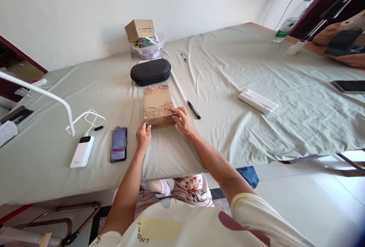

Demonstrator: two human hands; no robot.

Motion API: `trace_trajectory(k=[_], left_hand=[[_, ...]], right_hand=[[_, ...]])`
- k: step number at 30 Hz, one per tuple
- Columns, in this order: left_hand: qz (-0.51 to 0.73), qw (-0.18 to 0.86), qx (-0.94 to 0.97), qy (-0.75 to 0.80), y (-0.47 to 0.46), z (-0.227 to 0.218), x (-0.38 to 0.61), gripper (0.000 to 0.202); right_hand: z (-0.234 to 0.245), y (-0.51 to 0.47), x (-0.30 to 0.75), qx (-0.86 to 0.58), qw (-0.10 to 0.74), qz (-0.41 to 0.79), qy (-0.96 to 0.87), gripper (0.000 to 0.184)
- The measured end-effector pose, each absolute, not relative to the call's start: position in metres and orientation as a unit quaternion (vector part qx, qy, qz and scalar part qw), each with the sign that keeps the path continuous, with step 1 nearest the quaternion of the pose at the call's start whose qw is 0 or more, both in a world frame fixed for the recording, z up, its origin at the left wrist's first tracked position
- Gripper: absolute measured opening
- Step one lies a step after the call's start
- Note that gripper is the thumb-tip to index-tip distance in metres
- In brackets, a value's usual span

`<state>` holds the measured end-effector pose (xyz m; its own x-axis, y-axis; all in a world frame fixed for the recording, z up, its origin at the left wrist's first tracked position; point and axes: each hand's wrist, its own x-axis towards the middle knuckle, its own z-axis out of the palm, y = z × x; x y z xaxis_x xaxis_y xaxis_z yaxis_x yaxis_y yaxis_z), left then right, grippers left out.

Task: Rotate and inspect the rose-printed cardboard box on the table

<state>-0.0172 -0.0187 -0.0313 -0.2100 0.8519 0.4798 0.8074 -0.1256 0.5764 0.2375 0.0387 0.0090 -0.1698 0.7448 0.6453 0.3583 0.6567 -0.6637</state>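
Note:
A brown cardboard box [156,100] with black scribbled rings on its top and front lies on the cloth-covered table in front of me. My left hand [143,136] is closed on its near left corner, thumb and fingers pinching the edge. At the near right corner, my right hand [183,120] grips the box with the thumb low and the fingers on the top edge. The undersides of both hands' fingers are partly hidden. Just right of the box lies a capped black marker [194,109]. Behind the box sits a black zippered case [150,72].
A plastic basket [151,51] carrying a small carton [139,30] stands by the wall. Left are a phone [118,144] and a white power bank [82,152] with a cable. Another power bank [258,101], a pen [184,57] and a water bottle [293,18] are rightward.

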Motion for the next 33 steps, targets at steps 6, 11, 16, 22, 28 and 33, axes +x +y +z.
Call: trace_trajectory(k=[6,11,16,22,28,33], left_hand=[[0.415,0.032,0.626,0.659,-0.019,-0.029,-0.016,0.023],[0.422,0.036,0.624,0.657,-0.02,-0.027,-0.014,0.027],[0.43,0.046,0.622,0.653,-0.021,-0.024,-0.013,0.032],[0.454,0.055,0.611,0.646,-0.023,-0.017,-0.009,0.044],[0.491,0.055,0.587,0.642,-0.025,-0.015,-0.01,0.055],[0.485,0.06,0.576,0.655,-0.021,-0.018,-0.013,0.057]], right_hand=[[0.009,0.039,0.238,-0.365,0.523,0.198,-0.744,0.039],[0.009,0.04,0.239,-0.361,0.518,0.203,-0.748,0.041],[0.006,0.041,0.238,-0.377,0.52,0.202,-0.739,0.036],[0.007,0.041,0.238,-0.401,0.528,0.216,-0.716,0.036],[0.0,0.045,0.234,-0.404,0.554,0.264,-0.678,0.045],[-0.012,0.051,0.227,-0.392,0.582,0.338,-0.627,0.056]])
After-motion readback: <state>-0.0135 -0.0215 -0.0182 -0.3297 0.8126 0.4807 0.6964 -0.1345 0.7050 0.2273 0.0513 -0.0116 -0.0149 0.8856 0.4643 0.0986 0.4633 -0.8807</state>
